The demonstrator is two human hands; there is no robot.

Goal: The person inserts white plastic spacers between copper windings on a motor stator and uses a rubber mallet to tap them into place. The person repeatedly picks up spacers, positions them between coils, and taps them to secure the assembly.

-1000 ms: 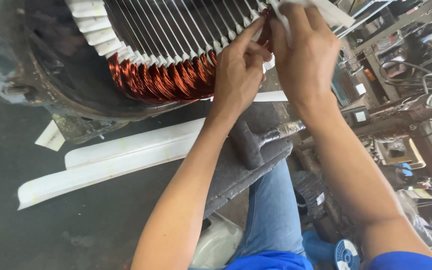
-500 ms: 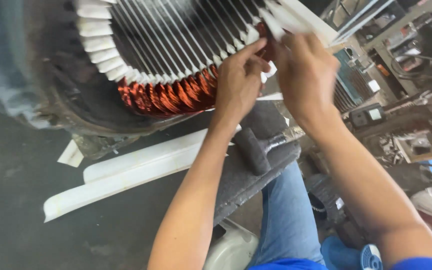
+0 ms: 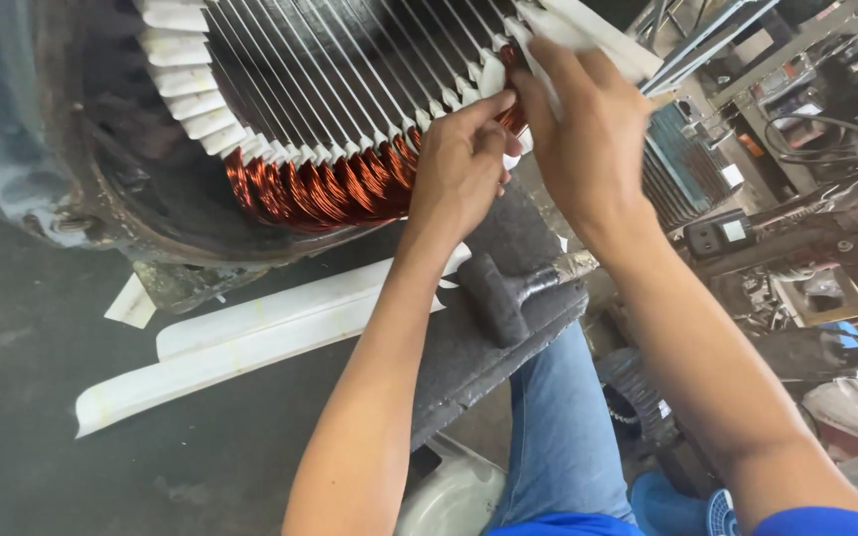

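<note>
Since half a second ago my head has tipped, so the stator (image 3: 280, 109) sits a little lower in view, while both hands have stayed at the same slot. My left hand (image 3: 464, 164) pinches the end of a white insulating strip (image 3: 494, 74) at the slot mouth, fingers closed on it just above the copper windings (image 3: 325, 189). My right hand (image 3: 588, 139) grips the longer white paper strip (image 3: 588, 30) running up out of the core. I judge the job well along: most visible slots already show white liners and copper coils fill the lower arc. Spare long strips (image 3: 250, 337) lie on the bench beside a mallet (image 3: 508, 293).
</note>
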